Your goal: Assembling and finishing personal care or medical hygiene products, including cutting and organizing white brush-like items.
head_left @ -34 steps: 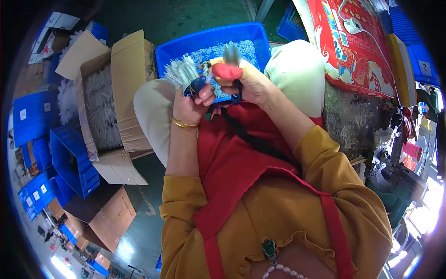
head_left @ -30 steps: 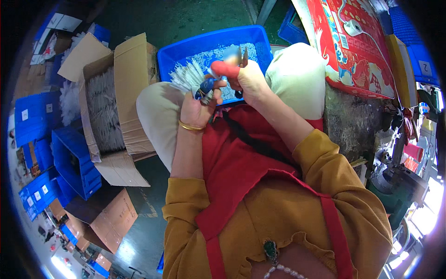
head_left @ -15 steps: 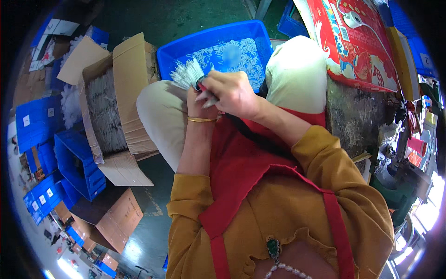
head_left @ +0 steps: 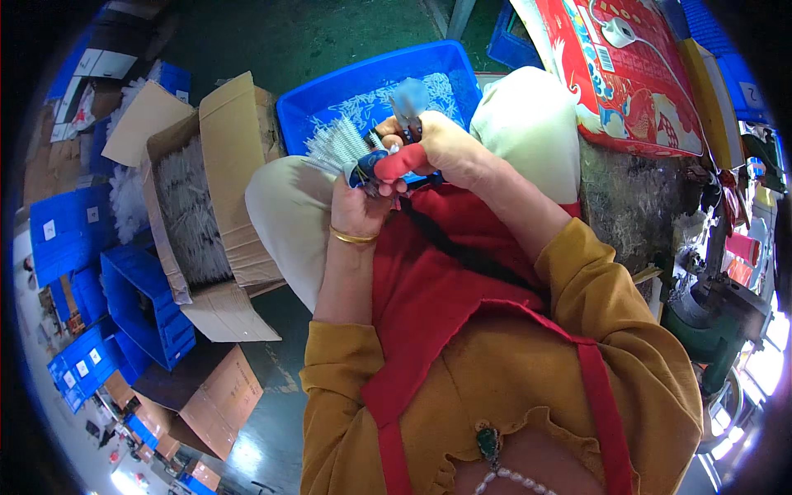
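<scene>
A fanned bundle of thin white plastic-looking sticks rises from my left hand, which is closed round its lower end above my lap. Dark blue material shows round the base of the bundle. My right hand, with a red cover on one finger, is closed beside it and touches that base. From the right hand a grey metal tool with pointed jaws, like a pair of nippers, points away from me; its handles are hidden. Beyond both hands, a blue plastic tub contains many small white pieces.
On the left stands an open cardboard box full of thin white sticks. Blue crates and another carton lie further left. A red printed bag rests on a worn surface at right, near a green machine.
My right hand has moved a little right and opened up to show the red finger cover. The metal tool now shows above it. The bundle stays in my left hand, slightly lower.
</scene>
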{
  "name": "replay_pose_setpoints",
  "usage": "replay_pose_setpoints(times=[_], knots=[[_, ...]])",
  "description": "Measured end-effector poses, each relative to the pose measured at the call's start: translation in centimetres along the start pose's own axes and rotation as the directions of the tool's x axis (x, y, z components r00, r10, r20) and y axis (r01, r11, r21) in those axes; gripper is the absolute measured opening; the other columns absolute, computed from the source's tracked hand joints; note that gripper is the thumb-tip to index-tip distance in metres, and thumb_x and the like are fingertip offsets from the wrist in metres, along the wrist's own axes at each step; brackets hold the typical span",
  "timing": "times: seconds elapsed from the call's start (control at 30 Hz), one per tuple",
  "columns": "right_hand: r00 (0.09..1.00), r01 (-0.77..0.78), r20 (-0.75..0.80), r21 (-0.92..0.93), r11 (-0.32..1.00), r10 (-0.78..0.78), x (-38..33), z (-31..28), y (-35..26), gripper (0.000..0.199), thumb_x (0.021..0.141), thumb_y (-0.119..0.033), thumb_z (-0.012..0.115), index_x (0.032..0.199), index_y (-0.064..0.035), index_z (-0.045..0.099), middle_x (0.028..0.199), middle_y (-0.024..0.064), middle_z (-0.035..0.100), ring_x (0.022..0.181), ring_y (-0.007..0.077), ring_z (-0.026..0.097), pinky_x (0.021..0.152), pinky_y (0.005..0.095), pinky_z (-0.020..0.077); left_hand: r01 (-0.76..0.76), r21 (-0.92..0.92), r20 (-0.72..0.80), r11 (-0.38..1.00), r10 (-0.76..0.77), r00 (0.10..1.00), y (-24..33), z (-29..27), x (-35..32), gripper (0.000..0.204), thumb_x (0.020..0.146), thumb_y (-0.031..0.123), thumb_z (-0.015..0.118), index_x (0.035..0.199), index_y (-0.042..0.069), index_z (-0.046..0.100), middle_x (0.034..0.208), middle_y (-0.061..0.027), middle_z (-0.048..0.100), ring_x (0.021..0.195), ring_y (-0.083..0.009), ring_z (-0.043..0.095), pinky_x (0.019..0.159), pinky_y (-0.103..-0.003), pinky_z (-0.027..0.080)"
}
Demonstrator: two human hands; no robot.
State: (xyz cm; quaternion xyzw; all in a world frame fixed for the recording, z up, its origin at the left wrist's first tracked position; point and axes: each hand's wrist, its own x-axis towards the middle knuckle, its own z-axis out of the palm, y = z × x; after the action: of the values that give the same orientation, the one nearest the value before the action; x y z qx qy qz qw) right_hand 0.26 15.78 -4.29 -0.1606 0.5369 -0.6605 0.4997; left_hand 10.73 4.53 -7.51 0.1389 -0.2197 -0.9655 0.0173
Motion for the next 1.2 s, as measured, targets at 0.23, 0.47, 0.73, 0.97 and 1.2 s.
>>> replay_pose_setpoints(times=[0.23,0.47,0.73,0.97,1.2], knots=[[0.992,-0.033,-0.108,0.255,0.966,0.063,-0.6,2.2,-0.2,0.011,0.072,-0.01,0.057,0.068,-0.0025,0.05,0.054,0.0088,0.052,0.042,0.0147,0.05,0.037,0.0229,0.0381,0.041,-0.122,0.008,0.992,-0.04,0.999,-0.4,0.5,-0.2,0.028,0.077,0.023,0.041,0.084,-0.002,0.051,0.062,-0.0085,0.048,0.05,-0.0139,0.045,0.053,-0.028,0.04],[0.973,0.058,-0.229,0.335,0.941,0.022,-0.6,2.3,0.0,0.01,0.072,-0.009,0.056,0.069,-0.0026,0.049,0.051,0.0091,0.051,0.039,0.0154,0.049,0.034,0.0221,0.0353,-0.019,0.013,0.023,1.0,0.019,1.0,-0.8,1.1,0.2,0.02,0.079,0.016,0.037,0.078,0.002,0.051,0.062,-0.0068,0.048,0.056,-0.0157,0.046,0.054,-0.028,0.04],[0.972,0.132,-0.226,0.294,0.947,-0.066,1.4,1.0,1.1,0.01,0.072,-0.007,0.056,0.071,-0.0017,0.048,0.053,0.0058,0.047,0.04,0.0145,0.048,0.038,0.0228,0.0364,-0.092,0.268,-0.263,0.959,0.165,0.951,-1.0,1.7,1.3,0.014,0.076,0.01,0.039,0.079,0.001,0.05,0.058,-0.0039,0.046,0.049,-0.0108,0.041,0.052,-0.025,0.037],[0.906,0.275,-0.24,-0.297,0.915,-0.35,1.6,1.1,0.1,0.014,0.073,-0.016,0.057,0.078,-0.0037,0.056,0.072,-0.0009,0.055,0.061,0.0057,0.046,0.053,0.0183,0.0343,-0.09,0.325,-0.295,0.941,0.191,0.936,-0.8,0.6,0.9,0.019,0.079,0.009,0.039,0.09,-0.002,0.05,0.055,-0.007,0.045,0.039,-0.0108,0.037,0.036,-0.024,0.031],[0.891,0.264,-0.265,-0.354,0.897,-0.367,1.4,0.5,0.3,0.013,0.072,-0.013,0.058,0.077,-0.0011,0.056,0.071,0.0017,0.056,0.067,0.0075,0.051,0.062,0.0218,0.0393,-0.174,0.406,-0.307,0.897,0.313,0.899,-0.3,1.0,1.1,0.018,0.081,0.01,0.038,0.086,-0.003,0.049,0.066,-0.0135,0.055,0.049,-0.017,0.052,0.043,-0.028,0.044]])
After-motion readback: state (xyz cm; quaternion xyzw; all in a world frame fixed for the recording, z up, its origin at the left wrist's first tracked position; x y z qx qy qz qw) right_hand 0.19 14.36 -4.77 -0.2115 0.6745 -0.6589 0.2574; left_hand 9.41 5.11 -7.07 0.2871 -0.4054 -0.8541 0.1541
